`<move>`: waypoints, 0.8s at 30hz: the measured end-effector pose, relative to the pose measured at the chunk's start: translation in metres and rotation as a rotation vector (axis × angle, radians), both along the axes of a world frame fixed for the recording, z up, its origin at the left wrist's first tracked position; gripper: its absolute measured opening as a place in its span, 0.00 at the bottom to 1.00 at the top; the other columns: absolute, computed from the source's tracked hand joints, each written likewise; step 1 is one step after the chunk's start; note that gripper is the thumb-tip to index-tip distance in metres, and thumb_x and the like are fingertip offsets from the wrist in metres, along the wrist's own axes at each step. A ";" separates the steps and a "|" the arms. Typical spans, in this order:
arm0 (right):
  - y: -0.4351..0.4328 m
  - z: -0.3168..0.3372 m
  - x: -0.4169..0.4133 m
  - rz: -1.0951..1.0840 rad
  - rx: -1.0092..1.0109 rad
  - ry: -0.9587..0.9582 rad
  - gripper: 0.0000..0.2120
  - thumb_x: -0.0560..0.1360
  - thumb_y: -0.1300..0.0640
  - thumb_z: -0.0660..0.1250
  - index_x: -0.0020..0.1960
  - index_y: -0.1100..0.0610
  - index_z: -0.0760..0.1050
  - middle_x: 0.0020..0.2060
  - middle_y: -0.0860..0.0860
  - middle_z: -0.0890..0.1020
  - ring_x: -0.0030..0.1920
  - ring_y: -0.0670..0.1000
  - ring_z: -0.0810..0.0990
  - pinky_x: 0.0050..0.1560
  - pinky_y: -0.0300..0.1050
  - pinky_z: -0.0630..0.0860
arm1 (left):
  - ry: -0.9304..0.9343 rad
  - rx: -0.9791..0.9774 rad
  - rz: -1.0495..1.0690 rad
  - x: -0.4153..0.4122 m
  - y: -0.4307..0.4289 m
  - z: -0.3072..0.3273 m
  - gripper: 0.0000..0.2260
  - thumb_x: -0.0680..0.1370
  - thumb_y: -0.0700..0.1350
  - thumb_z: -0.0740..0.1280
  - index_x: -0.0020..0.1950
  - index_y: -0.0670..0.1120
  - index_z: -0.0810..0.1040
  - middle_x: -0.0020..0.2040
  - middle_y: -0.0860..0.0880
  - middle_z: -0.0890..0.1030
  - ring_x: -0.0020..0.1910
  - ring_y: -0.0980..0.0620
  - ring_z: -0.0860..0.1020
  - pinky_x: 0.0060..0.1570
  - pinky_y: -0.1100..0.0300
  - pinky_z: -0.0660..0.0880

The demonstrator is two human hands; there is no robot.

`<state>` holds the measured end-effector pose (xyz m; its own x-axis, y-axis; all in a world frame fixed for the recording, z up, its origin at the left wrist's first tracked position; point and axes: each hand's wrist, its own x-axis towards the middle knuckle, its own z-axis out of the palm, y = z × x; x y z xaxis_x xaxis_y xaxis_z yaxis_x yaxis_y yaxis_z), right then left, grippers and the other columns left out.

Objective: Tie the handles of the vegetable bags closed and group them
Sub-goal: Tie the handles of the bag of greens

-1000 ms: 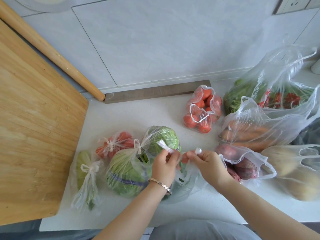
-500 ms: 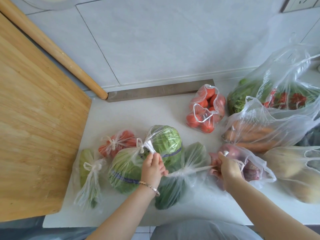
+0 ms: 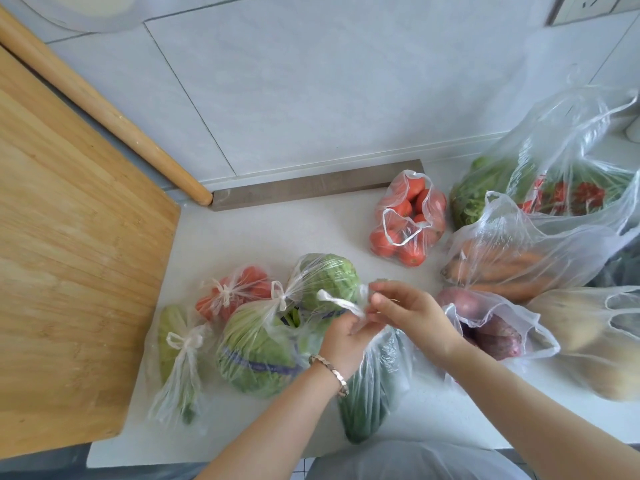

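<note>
A clear bag of dark green cucumbers (image 3: 367, 393) lies on the white counter in front of me. My left hand (image 3: 346, 337) grips one twisted handle (image 3: 337, 303) of that bag. My right hand (image 3: 405, 310) pinches the other handle end just above the left hand, and the two hands touch. To the left lie tied bags: two green cabbages (image 3: 256, 348), red tomatoes (image 3: 239, 292), and a pale green vegetable (image 3: 173, 344).
Open bags stand to the right: tomatoes (image 3: 408, 220), carrots (image 3: 512, 268), sweet potatoes (image 3: 491, 327), potatoes (image 3: 595, 341) and leafy greens with red packs (image 3: 554, 188). A wooden cutting board (image 3: 69, 271) covers the left, with a rolling pin (image 3: 104, 112) against the tiled wall.
Half a second ago my hands were pulling the two handles apart; now they have come back together above the cucumber bag, with the handles crossed between them.
</note>
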<state>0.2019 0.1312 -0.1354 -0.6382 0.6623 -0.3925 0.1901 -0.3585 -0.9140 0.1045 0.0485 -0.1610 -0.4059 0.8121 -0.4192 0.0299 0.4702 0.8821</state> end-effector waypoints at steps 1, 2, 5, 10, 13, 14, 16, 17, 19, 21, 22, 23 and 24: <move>0.000 -0.008 0.005 0.018 0.071 -0.070 0.10 0.72 0.60 0.68 0.53 0.58 0.78 0.44 0.51 0.82 0.44 0.48 0.82 0.49 0.34 0.78 | 0.021 -0.019 0.023 0.001 0.000 -0.001 0.07 0.76 0.49 0.65 0.44 0.45 0.77 0.34 0.52 0.75 0.31 0.57 0.74 0.34 0.69 0.69; -0.001 -0.014 0.009 0.072 0.140 -0.140 0.12 0.72 0.60 0.69 0.55 0.57 0.77 0.45 0.49 0.82 0.45 0.43 0.81 0.48 0.31 0.77 | 0.060 -0.043 0.038 0.001 -0.001 -0.002 0.10 0.76 0.50 0.63 0.44 0.44 0.76 0.32 0.51 0.72 0.29 0.55 0.69 0.30 0.67 0.66; -0.006 -0.022 0.011 0.281 0.258 -0.214 0.11 0.74 0.59 0.66 0.56 0.55 0.79 0.40 0.42 0.82 0.35 0.34 0.79 0.40 0.26 0.74 | 0.175 -0.056 0.080 -0.001 -0.001 -0.003 0.11 0.78 0.48 0.61 0.43 0.43 0.77 0.33 0.52 0.67 0.29 0.58 0.65 0.29 0.66 0.62; -0.007 -0.026 0.003 0.255 0.320 -0.206 0.07 0.76 0.57 0.64 0.41 0.55 0.79 0.23 0.42 0.75 0.22 0.40 0.67 0.28 0.29 0.63 | 0.174 0.004 0.162 0.002 0.004 0.002 0.11 0.78 0.46 0.61 0.44 0.39 0.77 0.39 0.44 0.74 0.35 0.54 0.70 0.35 0.65 0.67; -0.009 -0.031 -0.002 0.158 0.317 -0.289 0.16 0.76 0.57 0.64 0.29 0.52 0.72 0.21 0.44 0.72 0.21 0.41 0.65 0.26 0.30 0.62 | 0.151 -0.003 0.239 0.005 0.009 0.011 0.09 0.79 0.47 0.59 0.48 0.42 0.74 0.41 0.49 0.76 0.39 0.56 0.73 0.43 0.62 0.68; -0.009 -0.034 -0.003 0.095 0.278 -0.347 0.19 0.76 0.58 0.64 0.26 0.53 0.70 0.20 0.45 0.71 0.20 0.42 0.64 0.25 0.31 0.60 | 0.154 -0.004 0.293 0.005 0.010 0.015 0.09 0.79 0.47 0.58 0.48 0.43 0.73 0.41 0.50 0.76 0.39 0.55 0.73 0.44 0.62 0.67; -0.009 -0.039 -0.004 -0.027 0.164 -0.428 0.20 0.75 0.60 0.65 0.24 0.56 0.69 0.18 0.45 0.69 0.19 0.43 0.61 0.22 0.33 0.59 | 0.124 0.022 0.407 0.007 0.013 0.020 0.10 0.80 0.47 0.55 0.47 0.44 0.73 0.42 0.43 0.77 0.42 0.45 0.75 0.43 0.58 0.68; -0.010 -0.039 -0.006 -0.048 0.142 -0.448 0.21 0.74 0.60 0.65 0.23 0.56 0.69 0.16 0.45 0.67 0.19 0.44 0.60 0.21 0.33 0.58 | 0.073 0.060 0.438 0.010 0.014 0.024 0.11 0.81 0.45 0.54 0.45 0.43 0.73 0.42 0.38 0.77 0.42 0.39 0.75 0.41 0.55 0.70; -0.015 -0.035 -0.010 0.016 0.212 -0.453 0.23 0.72 0.63 0.64 0.20 0.53 0.66 0.12 0.45 0.65 0.20 0.44 0.60 0.22 0.33 0.57 | -0.057 0.137 0.431 0.017 0.017 0.029 0.14 0.81 0.43 0.53 0.38 0.42 0.71 0.29 0.44 0.76 0.31 0.43 0.72 0.30 0.56 0.69; -0.023 -0.028 -0.012 0.113 0.329 -0.422 0.22 0.70 0.66 0.62 0.20 0.53 0.61 0.13 0.47 0.65 0.21 0.44 0.58 0.24 0.34 0.57 | -0.131 0.164 0.386 0.017 0.023 0.027 0.16 0.81 0.42 0.53 0.34 0.43 0.68 0.20 0.54 0.68 0.22 0.58 0.64 0.25 0.65 0.62; -0.026 -0.025 -0.011 0.160 0.378 -0.395 0.21 0.69 0.67 0.61 0.21 0.54 0.60 0.15 0.48 0.65 0.22 0.45 0.59 0.25 0.35 0.57 | -0.174 0.167 0.377 0.012 0.027 0.026 0.16 0.81 0.42 0.53 0.33 0.44 0.67 0.19 0.55 0.67 0.21 0.60 0.62 0.24 0.67 0.60; -0.028 -0.026 -0.009 0.202 0.415 -0.350 0.19 0.69 0.66 0.62 0.23 0.56 0.61 0.18 0.48 0.64 0.23 0.46 0.60 0.27 0.36 0.58 | -0.229 0.169 0.383 0.006 0.032 0.023 0.17 0.81 0.42 0.52 0.33 0.44 0.66 0.19 0.55 0.66 0.20 0.60 0.62 0.24 0.68 0.60; -0.030 -0.027 -0.007 0.240 0.436 -0.308 0.17 0.69 0.65 0.64 0.24 0.57 0.63 0.22 0.48 0.64 0.25 0.45 0.62 0.29 0.37 0.58 | -0.301 0.170 0.395 0.001 0.036 0.023 0.17 0.82 0.41 0.51 0.33 0.45 0.65 0.19 0.56 0.67 0.20 0.60 0.62 0.25 0.68 0.61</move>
<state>0.1951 0.1012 -0.1626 -0.6899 0.6552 -0.3078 0.5002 0.1241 -0.8570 0.1057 0.0844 -0.1383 -0.5768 0.6882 -0.4402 -0.3877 0.2437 0.8890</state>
